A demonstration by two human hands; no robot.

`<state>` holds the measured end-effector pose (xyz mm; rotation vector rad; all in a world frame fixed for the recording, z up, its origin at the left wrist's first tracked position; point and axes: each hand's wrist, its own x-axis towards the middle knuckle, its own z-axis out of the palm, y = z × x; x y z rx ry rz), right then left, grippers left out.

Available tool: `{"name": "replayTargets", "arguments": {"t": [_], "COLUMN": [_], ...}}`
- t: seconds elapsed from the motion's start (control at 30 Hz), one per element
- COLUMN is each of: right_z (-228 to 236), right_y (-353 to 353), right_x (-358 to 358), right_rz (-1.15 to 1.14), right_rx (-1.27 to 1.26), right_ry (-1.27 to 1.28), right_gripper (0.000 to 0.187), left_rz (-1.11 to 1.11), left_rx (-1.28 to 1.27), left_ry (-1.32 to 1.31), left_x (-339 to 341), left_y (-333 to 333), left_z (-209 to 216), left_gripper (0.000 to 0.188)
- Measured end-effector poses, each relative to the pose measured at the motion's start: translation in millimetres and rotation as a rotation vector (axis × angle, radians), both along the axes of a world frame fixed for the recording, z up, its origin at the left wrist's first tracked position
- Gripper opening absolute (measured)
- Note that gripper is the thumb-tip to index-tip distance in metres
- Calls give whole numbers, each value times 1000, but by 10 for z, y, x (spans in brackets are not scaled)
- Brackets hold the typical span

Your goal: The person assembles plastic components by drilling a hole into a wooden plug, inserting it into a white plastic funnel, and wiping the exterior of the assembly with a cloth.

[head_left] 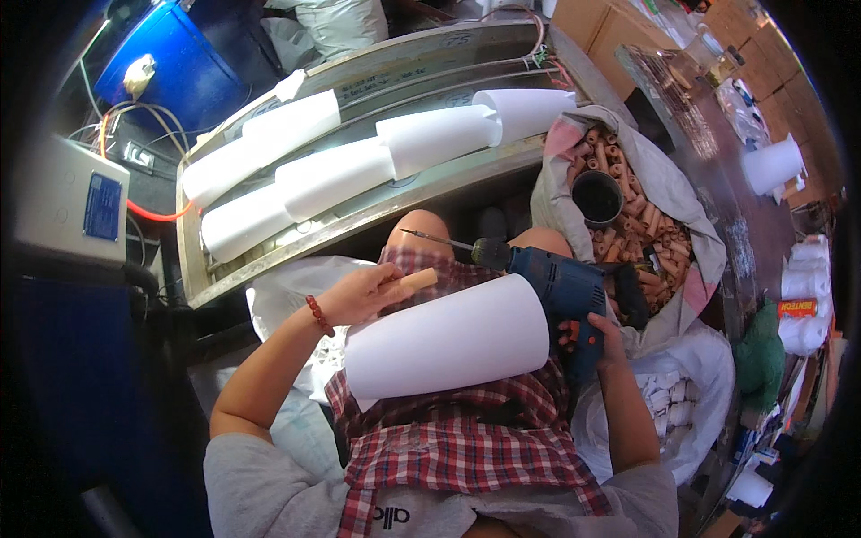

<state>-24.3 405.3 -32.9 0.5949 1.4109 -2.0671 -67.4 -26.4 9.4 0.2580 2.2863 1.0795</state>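
Note:
My right hand point(610, 342) is wrapped round the grip of a blue cordless drill point(558, 276). Its long thin bit point(438, 238) points left, above my knees. Between the fingers of my left hand point(360, 294) is a short tan cylindrical piece point(419, 280), sticking out to the right. Across my lap, below both hands, lies a large white tapered tube point(448, 339), its wider end beside the drill. The drill's chuck hangs just beyond this tube. A red checked apron point(466, 453) covers my lap underneath.
Ahead, a long wooden-edged trough point(377, 213) holds several white tapered tubes point(334, 170). On the right, an open sack point(704, 260) contains many tan pieces and a dark cup point(597, 197). Below it sits a clear bag point(704, 386) of white pieces. A grey metal box point(67, 202) stands left.

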Motion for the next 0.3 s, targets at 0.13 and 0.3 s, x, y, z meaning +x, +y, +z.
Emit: {"name": "replayTargets", "arguments": {"t": [0.13,0.3], "right_z": [-55,-64], "right_y": [108,175], "right_x": [-6,-139], "right_rz": [0,151], "right_rx": [-90,-210], "right_ry": [-23,46], "right_gripper": [57,61], "left_rz": [121,162], "left_rx": [145,39], "left_ry": [40,-102], "left_x": [94,-3], "left_y": [-206,-736], "left_z": [82,58], "left_gripper": [29,41]}}
